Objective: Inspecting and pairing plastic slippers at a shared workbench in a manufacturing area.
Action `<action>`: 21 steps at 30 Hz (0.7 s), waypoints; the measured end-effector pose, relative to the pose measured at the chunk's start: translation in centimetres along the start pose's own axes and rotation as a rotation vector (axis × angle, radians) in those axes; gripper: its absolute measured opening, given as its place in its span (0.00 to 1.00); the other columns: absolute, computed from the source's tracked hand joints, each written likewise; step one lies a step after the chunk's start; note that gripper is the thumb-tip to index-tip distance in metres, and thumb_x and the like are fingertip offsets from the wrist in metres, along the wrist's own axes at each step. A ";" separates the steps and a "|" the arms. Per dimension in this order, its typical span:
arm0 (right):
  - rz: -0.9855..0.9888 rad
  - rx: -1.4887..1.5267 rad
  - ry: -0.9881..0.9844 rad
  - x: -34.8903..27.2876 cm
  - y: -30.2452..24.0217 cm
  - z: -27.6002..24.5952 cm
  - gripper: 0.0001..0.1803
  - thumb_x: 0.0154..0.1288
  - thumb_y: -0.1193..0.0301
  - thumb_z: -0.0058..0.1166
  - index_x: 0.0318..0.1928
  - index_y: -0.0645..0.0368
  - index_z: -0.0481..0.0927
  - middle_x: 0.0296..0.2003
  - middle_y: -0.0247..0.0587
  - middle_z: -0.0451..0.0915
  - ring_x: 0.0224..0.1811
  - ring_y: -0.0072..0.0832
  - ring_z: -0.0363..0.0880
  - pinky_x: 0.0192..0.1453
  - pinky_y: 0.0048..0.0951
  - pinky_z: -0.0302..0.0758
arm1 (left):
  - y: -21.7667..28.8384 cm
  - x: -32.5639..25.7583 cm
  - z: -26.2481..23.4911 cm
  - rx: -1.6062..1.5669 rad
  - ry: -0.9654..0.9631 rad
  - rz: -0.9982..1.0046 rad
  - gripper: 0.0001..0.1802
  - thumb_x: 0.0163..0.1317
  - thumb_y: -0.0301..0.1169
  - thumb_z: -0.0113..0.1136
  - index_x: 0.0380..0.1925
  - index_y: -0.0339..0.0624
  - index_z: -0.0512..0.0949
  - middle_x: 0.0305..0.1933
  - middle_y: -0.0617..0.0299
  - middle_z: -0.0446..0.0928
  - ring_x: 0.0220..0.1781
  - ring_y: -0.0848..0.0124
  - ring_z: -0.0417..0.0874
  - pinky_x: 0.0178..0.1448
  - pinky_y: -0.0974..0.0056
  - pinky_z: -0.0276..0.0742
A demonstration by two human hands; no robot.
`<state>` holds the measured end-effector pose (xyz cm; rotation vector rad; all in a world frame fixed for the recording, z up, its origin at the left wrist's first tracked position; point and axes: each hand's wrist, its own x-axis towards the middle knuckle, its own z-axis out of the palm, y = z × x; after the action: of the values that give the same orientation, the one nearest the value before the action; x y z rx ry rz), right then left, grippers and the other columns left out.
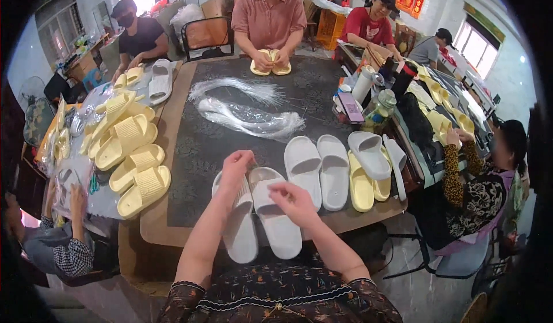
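A pair of light grey slides lies in front of me at the table's near edge, the left slide (241,236) and the right slide (279,231) side by side with toes toward me. My left hand (236,166) is over the strap of the left one, fingertips pinched together; anything between them is too small to make out. Above the right slide's strap is my right hand (295,201), its thumb and fingers loosely bent and apart, with nothing visible in them. To the right lie another grey pair (333,179), then yellow slides (361,184) with a grey slide (370,153) on top.
Bundles of clear plastic strips (247,121) lie mid-table. Yellow slides (135,138) pile up at the left. Bottles (363,84) and a phone (350,107) stand at the right. Across the table, a person holds yellow slides (271,63); other people work on both sides.
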<state>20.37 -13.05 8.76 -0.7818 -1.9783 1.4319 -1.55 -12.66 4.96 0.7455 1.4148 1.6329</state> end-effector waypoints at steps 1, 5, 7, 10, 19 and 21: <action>-0.091 0.004 0.074 1.6 -0.6 0.4 0.18 0.61 0.67 0.58 0.51 0.61 0.77 0.36 0.40 0.81 0.35 0.21 0.77 0.41 0.27 0.75 | -0.3 0.1 -0.5 0.029 0.029 0.001 0.09 0.60 0.33 0.61 0.32 0.38 0.81 0.31 0.66 0.79 0.32 0.79 0.75 0.37 0.72 0.69; -0.149 -0.073 0.261 7.1 -0.1 2.6 0.18 0.62 0.66 0.57 0.50 0.61 0.77 0.34 0.39 0.81 0.33 0.23 0.78 0.39 0.26 0.75 | -0.8 0.1 0.0 -0.071 0.128 0.107 0.10 0.58 0.32 0.62 0.35 0.36 0.82 0.33 0.67 0.80 0.35 0.78 0.76 0.41 0.71 0.70; -0.106 -0.019 0.199 9.0 2.2 3.9 0.18 0.62 0.66 0.58 0.50 0.62 0.77 0.34 0.40 0.81 0.32 0.23 0.78 0.38 0.26 0.75 | -1.2 0.4 -0.3 -0.096 0.226 0.138 0.09 0.60 0.34 0.61 0.36 0.42 0.82 0.27 0.74 0.75 0.23 0.86 0.64 0.27 0.78 0.56; -0.038 0.142 0.111 10.8 6.2 4.9 0.16 0.62 0.66 0.58 0.46 0.63 0.79 0.32 0.38 0.82 0.30 0.21 0.78 0.36 0.25 0.75 | -1.3 0.4 0.0 -0.104 0.250 0.106 0.11 0.60 0.36 0.62 0.38 0.42 0.81 0.27 0.75 0.74 0.24 0.86 0.64 0.27 0.77 0.56; 0.172 0.549 0.034 11.4 6.1 3.9 0.12 0.70 0.70 0.48 0.46 0.63 0.79 0.26 0.31 0.77 0.22 0.14 0.70 0.24 0.17 0.68 | -1.1 2.4 -1.0 -0.328 0.002 -0.035 0.10 0.69 0.36 0.41 0.42 0.44 0.69 0.23 0.71 0.68 0.21 0.85 0.62 0.23 0.77 0.54; 0.106 0.569 0.008 11.4 6.7 3.9 0.14 0.71 0.71 0.45 0.52 0.64 0.77 0.29 0.34 0.78 0.26 0.16 0.73 0.30 0.20 0.75 | -1.9 2.3 -1.1 -0.341 0.008 -0.003 0.07 0.65 0.29 0.40 0.41 0.43 0.67 0.26 0.65 0.73 0.22 0.82 0.64 0.23 0.76 0.56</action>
<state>10.78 -5.37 2.51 -0.6303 -1.4186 1.9204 -3.22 -11.12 2.72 0.5386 1.1014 1.8148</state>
